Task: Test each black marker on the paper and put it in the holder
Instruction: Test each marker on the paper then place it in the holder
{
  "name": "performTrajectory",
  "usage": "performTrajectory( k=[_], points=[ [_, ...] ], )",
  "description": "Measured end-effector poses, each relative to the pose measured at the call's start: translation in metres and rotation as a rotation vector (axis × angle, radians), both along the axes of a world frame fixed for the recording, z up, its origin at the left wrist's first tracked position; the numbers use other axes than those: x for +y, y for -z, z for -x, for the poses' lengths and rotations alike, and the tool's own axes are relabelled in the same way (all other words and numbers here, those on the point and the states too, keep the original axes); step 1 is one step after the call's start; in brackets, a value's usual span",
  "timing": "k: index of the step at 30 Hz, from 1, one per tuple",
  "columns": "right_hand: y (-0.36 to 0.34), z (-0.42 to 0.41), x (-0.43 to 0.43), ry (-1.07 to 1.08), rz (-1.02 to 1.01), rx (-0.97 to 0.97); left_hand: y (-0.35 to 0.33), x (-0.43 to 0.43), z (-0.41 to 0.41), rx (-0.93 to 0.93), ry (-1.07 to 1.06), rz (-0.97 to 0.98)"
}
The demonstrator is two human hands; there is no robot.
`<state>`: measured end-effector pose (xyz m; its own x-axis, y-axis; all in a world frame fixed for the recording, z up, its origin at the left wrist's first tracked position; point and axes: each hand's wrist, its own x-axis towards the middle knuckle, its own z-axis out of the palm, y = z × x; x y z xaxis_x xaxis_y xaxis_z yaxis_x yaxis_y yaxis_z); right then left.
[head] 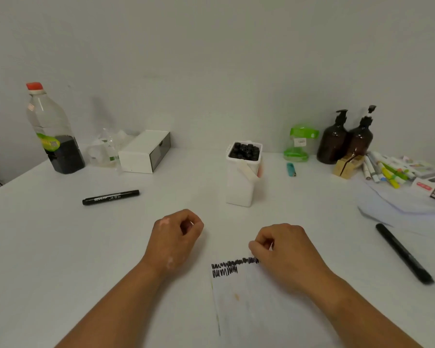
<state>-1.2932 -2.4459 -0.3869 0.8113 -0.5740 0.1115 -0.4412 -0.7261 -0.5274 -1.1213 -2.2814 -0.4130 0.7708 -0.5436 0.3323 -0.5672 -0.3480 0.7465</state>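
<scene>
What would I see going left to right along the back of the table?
Red-capped bottle → white box → white marker holder → green container → brown pump bottle → second brown pump bottle → coloured markers.

From where I stand, the person's arms are bare as far up as they show. The left forearm (116,305) and the right forearm (357,305) are both slim, uncovered skin. The left hand (176,234) and the right hand (284,249) are bare as well, with rounded knuckles. One short fingernail (191,223) shows on the left hand.
</scene>
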Motion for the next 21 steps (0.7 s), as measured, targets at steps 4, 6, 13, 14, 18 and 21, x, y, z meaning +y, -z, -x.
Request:
performTrajectory(
  k=[4, 6, 13, 14, 18, 21],
  points=[
    [0.016, 0.002, 0.009, -0.031, 0.035, -0.019, -0.002, 0.007, -0.021, -0.157, -0.104, -0.11],
    [0.022, 0.003, 0.009, -0.05, 0.043, -0.03, -0.006, 0.018, -0.049, -0.261, -0.185, -0.235],
    [0.027, -0.004, 0.012, -0.084, 0.047, -0.089, -0.022, 0.066, -0.144, -0.354, -0.46, -0.952],
    [0.026, -0.004, 0.012, -0.085, 0.044, -0.097, -0.022, 0.068, -0.15, -0.315, -0.463, -1.006],
    [0.024, -0.003, 0.011, -0.093, 0.032, -0.102, -0.013, 0.066, -0.166, -0.268, -0.46, -1.057],
    [0.022, -0.003, 0.01, -0.086, 0.006, -0.101, -0.008, 0.062, -0.17, -0.327, -0.468, -1.046]
  ],
)
